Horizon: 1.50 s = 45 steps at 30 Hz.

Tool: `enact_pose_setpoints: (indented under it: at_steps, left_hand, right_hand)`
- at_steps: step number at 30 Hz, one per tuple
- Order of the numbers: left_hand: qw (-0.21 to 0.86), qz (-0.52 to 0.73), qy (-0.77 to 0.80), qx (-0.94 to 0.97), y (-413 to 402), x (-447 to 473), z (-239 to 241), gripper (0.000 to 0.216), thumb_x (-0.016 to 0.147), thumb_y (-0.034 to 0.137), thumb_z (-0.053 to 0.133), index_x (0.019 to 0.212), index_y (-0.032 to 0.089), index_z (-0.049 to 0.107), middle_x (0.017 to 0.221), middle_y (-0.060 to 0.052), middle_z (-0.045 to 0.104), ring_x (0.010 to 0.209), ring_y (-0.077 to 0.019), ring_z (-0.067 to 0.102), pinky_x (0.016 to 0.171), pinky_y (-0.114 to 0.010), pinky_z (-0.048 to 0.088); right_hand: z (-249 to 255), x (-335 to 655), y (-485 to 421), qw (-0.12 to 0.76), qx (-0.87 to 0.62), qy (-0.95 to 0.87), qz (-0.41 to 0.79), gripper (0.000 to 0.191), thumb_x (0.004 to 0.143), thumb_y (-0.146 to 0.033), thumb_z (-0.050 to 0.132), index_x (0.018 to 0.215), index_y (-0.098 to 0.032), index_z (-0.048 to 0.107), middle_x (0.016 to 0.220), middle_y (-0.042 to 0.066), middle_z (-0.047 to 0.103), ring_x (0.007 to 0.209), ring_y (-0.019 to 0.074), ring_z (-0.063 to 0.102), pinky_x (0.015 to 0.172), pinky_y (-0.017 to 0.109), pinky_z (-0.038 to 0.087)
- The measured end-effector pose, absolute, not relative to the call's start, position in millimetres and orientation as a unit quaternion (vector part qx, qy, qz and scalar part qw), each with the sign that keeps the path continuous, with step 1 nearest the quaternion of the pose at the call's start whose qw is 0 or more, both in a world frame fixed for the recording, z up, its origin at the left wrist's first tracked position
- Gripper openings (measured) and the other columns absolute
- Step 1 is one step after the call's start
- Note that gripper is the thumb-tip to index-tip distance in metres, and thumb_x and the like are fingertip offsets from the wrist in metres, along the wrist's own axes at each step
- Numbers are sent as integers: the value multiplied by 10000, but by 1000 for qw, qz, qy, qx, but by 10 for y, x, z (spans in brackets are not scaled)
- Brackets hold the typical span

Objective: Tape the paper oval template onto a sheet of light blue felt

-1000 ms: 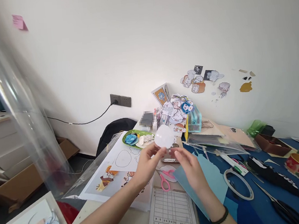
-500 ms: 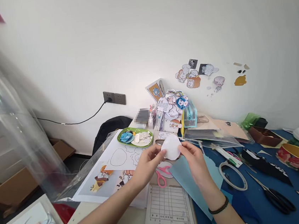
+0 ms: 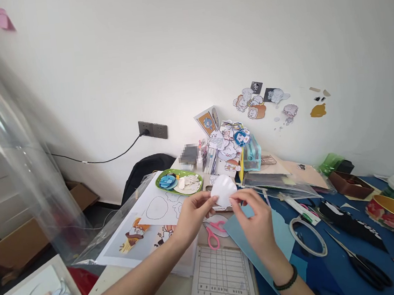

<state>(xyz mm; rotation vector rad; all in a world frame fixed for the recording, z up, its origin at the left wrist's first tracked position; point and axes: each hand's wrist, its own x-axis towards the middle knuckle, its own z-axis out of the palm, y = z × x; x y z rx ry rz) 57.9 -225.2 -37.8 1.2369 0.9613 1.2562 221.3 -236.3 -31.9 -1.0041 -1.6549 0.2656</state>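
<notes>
While the left hand (image 3: 194, 213) pinches the white piece (image 3: 223, 188) by its lower left edge, just below the frame's middle, the right hand (image 3: 256, 217) is clamped lightly on its lower right edge. Probably paper, it should handle as light, thin and easily creased; 2 fingertips at the rim suit it.

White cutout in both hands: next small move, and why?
I'd hold the white cutout steady with the left hand and slide the right hand slightly along its edge. The left pinches its lower left side, while the right's thumb and forefinger meet at its lower right edge, so the left could probably support it alone.
</notes>
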Motion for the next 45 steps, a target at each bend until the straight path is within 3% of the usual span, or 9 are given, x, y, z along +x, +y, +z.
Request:
enact_pose_setpoints:
  at_steps: [6,13,17,22,29,38,45]
  left_hand:
    - [535,547,396,508,-2277,609,-357,260,736,405,694,780,155,635,615,0,628,602,-133,565,566,-237,420]
    - [526,551,381,524,-2304,609,-345,235,756,378,689,764,163,594,665,11,615,649,-123,575,610,-231,457]
    - [501,551,383,546,-2331,615,-342,224,768,368,680,765,164,590,695,4,617,678,-134,594,617,-233,468]
    - [474,548,394,565,-2342,621,-347,216,786,372,663,762,170,590,694,-2,627,687,-147,610,622,-242,481]
    - [465,549,395,571,-2344,625,-348,227,791,388,653,770,173,586,688,-4,630,678,-154,618,619,-253,493]
    - [465,549,384,579,-2352,617,-348,208,807,367,645,768,170,591,714,-8,628,694,-150,615,646,-251,489]
    - [461,544,390,583,-2355,613,-337,209,814,373,633,777,172,591,717,-17,629,691,-156,603,640,-259,484]
  right_hand:
    - [-386,2082,-2393,525,-446,-712,137,165,863,-238,536,883,-226,699,927,89,670,847,224,614,707,350,512]
    - [-309,2125,-2386,483,-467,-636,379,208,824,-344,597,892,-228,755,916,73,728,854,237,649,734,360,527]
    - [-347,2148,-2342,479,-456,-602,447,236,775,-379,658,894,-206,765,846,75,740,842,253,669,767,391,529]
    - [-347,2167,-2328,469,-450,-596,471,259,764,-392,670,896,-191,765,886,96,743,862,270,675,742,401,550]
    - [-298,2192,-2326,471,-414,-582,517,251,767,-383,677,927,-211,764,864,84,751,858,255,693,836,418,535]
    - [-286,2186,-2345,459,-449,-632,433,230,794,-347,642,951,-228,760,935,88,742,882,252,670,758,380,543]
    - [-277,2220,-2316,454,-403,-601,519,281,779,-408,659,943,-206,764,888,94,748,872,262,685,840,421,527]
